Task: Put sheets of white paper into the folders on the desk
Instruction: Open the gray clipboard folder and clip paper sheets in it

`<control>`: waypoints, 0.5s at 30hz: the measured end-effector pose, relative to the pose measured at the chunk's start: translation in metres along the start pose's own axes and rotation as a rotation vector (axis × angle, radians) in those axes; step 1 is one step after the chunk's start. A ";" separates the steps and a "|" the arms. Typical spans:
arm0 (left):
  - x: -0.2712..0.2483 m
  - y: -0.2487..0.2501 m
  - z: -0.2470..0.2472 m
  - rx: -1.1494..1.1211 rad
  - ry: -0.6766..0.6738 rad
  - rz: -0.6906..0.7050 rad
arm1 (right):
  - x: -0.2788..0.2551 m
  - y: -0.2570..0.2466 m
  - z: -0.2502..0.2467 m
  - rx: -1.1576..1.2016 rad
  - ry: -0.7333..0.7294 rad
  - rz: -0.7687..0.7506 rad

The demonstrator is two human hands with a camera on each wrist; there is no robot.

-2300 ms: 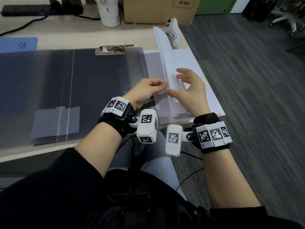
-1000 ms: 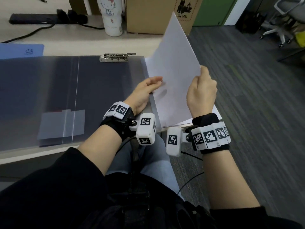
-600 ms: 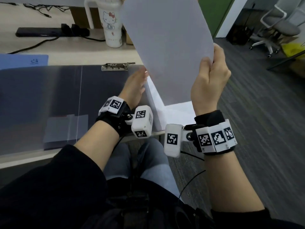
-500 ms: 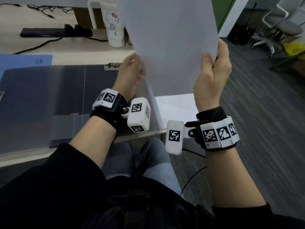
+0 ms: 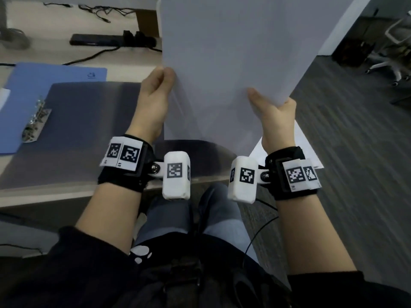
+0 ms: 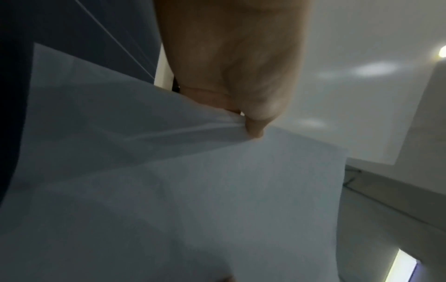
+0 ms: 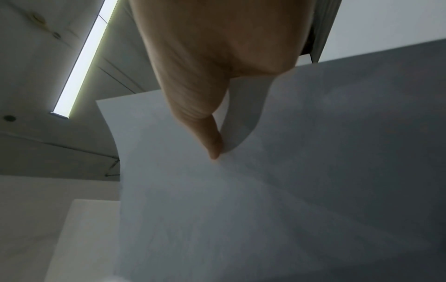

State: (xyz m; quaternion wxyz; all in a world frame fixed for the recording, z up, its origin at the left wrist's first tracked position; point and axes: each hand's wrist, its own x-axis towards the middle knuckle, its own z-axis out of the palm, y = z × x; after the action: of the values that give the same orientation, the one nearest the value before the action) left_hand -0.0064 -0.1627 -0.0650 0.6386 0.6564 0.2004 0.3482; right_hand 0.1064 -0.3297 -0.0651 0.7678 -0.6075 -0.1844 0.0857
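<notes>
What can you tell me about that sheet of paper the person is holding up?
The sheet is plain white, blank on the side facing the camera, thin and slightly bowed. It is held nearly upright above the desk edge. The left hand pinches its left edge and the right hand grips its lower right edge. Its top runs out of view.

Two hands, one raised paper sheet, two folders, one power strip.

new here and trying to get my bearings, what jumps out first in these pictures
A big white sheet of paper fills the upper middle, held upright above the desk, the left hand pinching its left edge and the right hand gripping its right. On the desk to the left lies an open grey folder.
</notes>
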 end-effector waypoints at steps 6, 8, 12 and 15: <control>0.003 0.015 -0.008 -0.046 0.118 0.034 | 0.002 -0.007 0.018 0.044 0.022 -0.107; 0.004 0.009 -0.015 -0.053 0.161 0.079 | 0.002 -0.003 0.024 0.037 0.018 -0.097; -0.001 -0.012 -0.025 -0.026 0.199 0.090 | -0.010 0.012 0.035 0.009 0.084 -0.085; -0.003 -0.015 -0.033 0.009 0.207 0.133 | -0.013 0.016 0.043 0.001 0.182 -0.174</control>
State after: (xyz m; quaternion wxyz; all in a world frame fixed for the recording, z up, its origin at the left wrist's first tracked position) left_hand -0.0288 -0.1403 -0.0817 0.5871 0.6317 0.2228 0.4546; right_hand 0.0786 -0.2914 -0.0742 0.7861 -0.5942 -0.1659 -0.0367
